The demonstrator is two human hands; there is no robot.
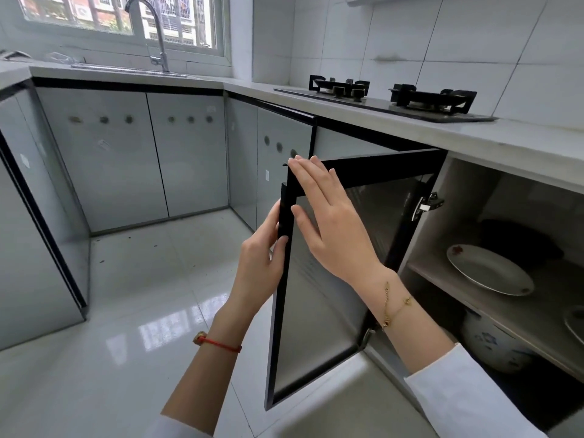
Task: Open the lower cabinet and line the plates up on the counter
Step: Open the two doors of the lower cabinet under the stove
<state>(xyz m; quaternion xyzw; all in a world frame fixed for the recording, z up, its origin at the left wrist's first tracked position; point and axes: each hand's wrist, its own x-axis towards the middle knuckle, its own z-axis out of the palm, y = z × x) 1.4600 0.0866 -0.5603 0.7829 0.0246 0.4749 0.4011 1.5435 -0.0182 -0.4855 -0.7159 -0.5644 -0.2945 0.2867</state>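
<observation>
Hands on door (319, 279): left (262, 257) grips edge (right (328, 222) flat).

White tiled walls (474, 42), pale glossy floor tiles (142, 295) lit by reflected daylight, a window (120, 17) set behind the chrome tap (151, 30), grey glass-fronted base units (132, 153) ranged below the tap, a black gas hob (392, 99) set well right of the tap.

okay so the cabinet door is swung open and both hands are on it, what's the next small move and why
Probably release the black-framed glass cabinet door and reach the right hand in for the white plate on the shelf. The door already stands wide, the left hand steadies its edge, and the plate sits unobstructed.
</observation>
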